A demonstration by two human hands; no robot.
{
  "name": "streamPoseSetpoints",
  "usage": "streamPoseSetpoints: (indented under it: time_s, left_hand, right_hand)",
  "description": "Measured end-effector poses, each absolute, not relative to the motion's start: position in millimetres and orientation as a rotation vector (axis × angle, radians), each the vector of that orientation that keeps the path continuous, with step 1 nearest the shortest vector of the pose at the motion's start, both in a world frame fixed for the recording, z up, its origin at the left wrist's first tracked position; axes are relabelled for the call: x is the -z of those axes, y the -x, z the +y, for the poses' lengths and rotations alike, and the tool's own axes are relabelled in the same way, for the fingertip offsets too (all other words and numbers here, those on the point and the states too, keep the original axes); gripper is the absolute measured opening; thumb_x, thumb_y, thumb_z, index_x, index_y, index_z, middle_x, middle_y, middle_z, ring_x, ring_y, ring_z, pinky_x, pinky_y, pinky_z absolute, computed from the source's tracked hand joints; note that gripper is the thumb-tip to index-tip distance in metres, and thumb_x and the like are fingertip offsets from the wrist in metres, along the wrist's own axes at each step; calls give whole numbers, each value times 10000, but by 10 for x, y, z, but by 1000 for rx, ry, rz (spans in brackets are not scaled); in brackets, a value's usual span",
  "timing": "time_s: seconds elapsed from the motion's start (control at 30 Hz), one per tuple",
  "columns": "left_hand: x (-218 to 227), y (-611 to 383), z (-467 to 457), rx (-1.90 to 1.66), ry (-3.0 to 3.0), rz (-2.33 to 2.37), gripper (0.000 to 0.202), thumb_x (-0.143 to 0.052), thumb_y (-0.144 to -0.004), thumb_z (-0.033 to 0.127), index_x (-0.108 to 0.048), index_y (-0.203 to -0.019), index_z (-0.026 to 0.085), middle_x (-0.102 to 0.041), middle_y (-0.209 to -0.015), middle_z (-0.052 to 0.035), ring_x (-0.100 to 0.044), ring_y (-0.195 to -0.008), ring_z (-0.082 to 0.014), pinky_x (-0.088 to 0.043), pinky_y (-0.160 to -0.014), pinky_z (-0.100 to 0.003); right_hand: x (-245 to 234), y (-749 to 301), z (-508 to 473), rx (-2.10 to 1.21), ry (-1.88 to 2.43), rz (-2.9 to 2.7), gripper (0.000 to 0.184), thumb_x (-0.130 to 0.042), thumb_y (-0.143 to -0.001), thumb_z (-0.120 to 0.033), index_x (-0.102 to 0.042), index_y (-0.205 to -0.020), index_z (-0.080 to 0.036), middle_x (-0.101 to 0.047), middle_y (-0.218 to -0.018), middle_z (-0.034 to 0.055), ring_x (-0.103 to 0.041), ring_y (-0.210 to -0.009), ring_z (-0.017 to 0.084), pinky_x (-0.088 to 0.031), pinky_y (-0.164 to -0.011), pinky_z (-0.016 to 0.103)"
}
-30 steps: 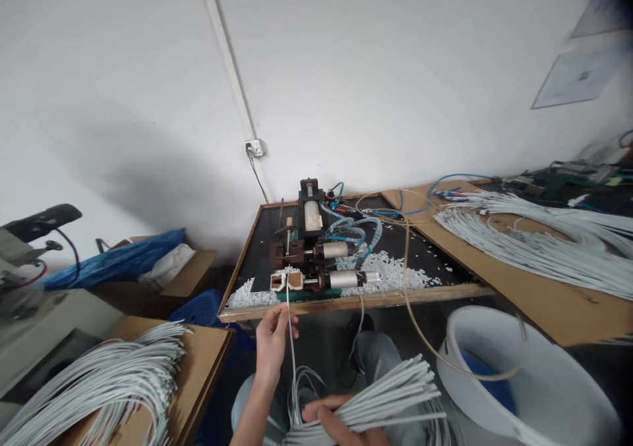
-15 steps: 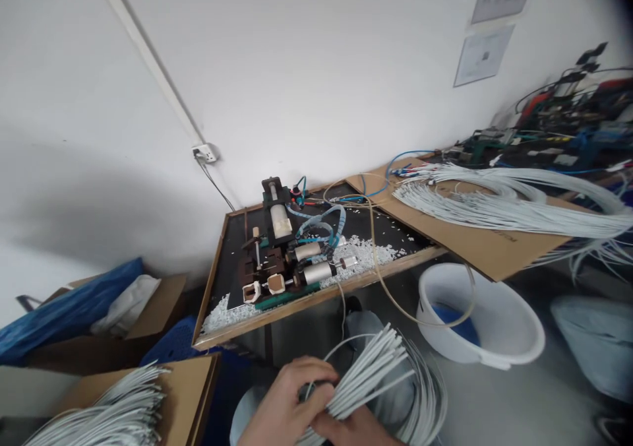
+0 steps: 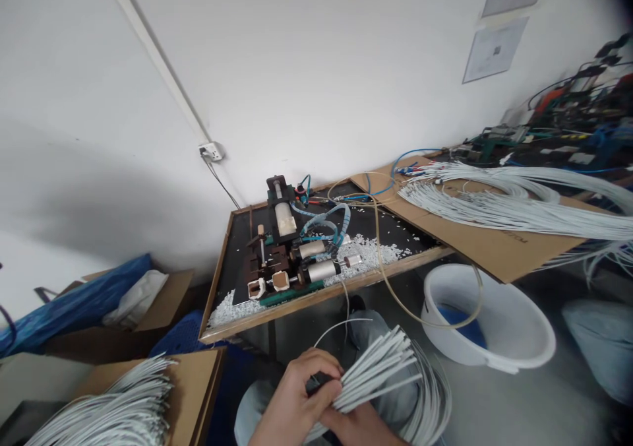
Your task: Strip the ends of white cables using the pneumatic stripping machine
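In front of my lap, both hands are at a bundle of thin white wires. Its cut ends fan up to the right, and the rest loops down in a coil. My left hand is closed, its thumb and fingertips pressed together at the near side of the bundle. One loose wire arcs out above those fingers, its tip standing apart from the others. Beneath the bundle, my right hand wraps round it, its fingers partly hidden by the wires and the left hand.
A wood-edged bench bears a pneumatic fixture among white scraps. More white wires lie on cardboard at right, and another bundle at lower left. A white tub stands below the bench; a hose droops over it.
The view has shifted slightly, so the scene sits further right. The loose wire's tip now stands out more freely above my left hand. Both hands stay on the bundle.
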State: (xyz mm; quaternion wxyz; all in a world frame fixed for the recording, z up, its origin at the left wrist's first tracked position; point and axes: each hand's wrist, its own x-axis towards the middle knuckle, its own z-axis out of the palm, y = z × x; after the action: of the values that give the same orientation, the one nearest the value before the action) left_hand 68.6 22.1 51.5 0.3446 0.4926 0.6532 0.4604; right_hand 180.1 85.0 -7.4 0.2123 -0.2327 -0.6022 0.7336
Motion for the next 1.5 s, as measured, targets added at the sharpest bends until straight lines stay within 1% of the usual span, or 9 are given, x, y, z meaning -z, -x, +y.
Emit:
streamPoseSetpoints:
  time_s: [0.07,0.17,0.27,0.43,0.7,0.9,1.0,1.27,1.5]
  left_hand:
    - [-480,-690,216,-1242,-1195,1734,145,-607,-891,310,-667,-829,193,-691,-942,-82,-630,-905,-204,-472,-826,-278]
    - [-375,-681,211,-1425,-954,1750,240,-564,-911,409,-605,-828,187,-693,-834,-60,-624,-756,-174,-483,-691,-255]
    - [-255,-591,219,-1743,-686,1743,282,-568,-893,470,-555,-825,197,-652,-668,-3,-571,-562,-142,-463,-559,-239]
    - [-121,-228,244,-2102,-509,1912,274,-639,-848,426,-580,-751,177,-606,-628,29,-554,-540,-109,-455,-578,-216]
    - [31,16,386,-2136,-384,1903,305,-705,-771,437,-614,-762,146,-654,-643,8,-597,-490,-123,-479,-531,-240]
    - [90,63,497,-2200,-367,1899,305,-707,-770,437,-620,-762,144,-661,-647,7,-610,-499,-128,-490,-531,-242]
    - [119,74,507,-2196,-359,1894,304,-708,-769,431,-624,-788,139,-669,-665,-7,-617,-517,-138,-495,-536,-251]
    - [153,111,479,-2205,-313,1886,314,-723,-739,443,-632,-772,144,-682,-661,-6,-619,-519,-131,-505,-545,-245]
    - [101,139,465,-2177,-294,1841,359,-739,-713,468,-638,-817,139,-675,-653,-7,-623,-525,-142,-511,-556,-260]
  right_hand:
    - [92,-1810,857,-2078,702,-1670,228,-633,-746,-382,-664,-876,-197,-679,-892,49,-631,-905,241,-496,-851,356]
    - [92,-1820,886,-2257,854,-1526,403,-652,-741,-548,-689,-876,-170,-680,-796,54,-646,-811,236,-533,-731,353]
    - [44,-1826,926,-2364,944,-1380,513,-697,-687,-616,-718,-952,-177,-722,-908,72,-672,-908,249,-559,-760,344]
    - [-20,-1856,967,-2447,880,-1441,530,-674,-710,-639,-748,-982,-189,-742,-1076,107,-673,-1052,270,-555,-854,349]
    - [38,-1870,974,-2490,836,-1439,566,-699,-687,-648,-742,-987,-170,-758,-1040,133,-677,-1070,293,-540,-890,380]
    - [-52,-1884,1007,-2367,875,-1575,565,-658,-683,-702,-765,-930,-205,-759,-1036,105,-686,-1008,282,-563,-803,354]
    - [-59,-1892,1009,-2373,885,-1562,539,-661,-690,-685,-764,-926,-211,-762,-1020,90,-689,-998,270,-560,-814,347]
    - [8,-1888,1026,-2417,888,-1588,594,-655,-680,-712,-743,-973,-203,-750,-1072,102,-678,-1042,270,-557,-844,344]
    - [-18,-1892,1022,-2397,872,-1601,572,-655,-660,-735,-759,-914,-233,-763,-1022,89,-688,-1001,279,-559,-811,350]
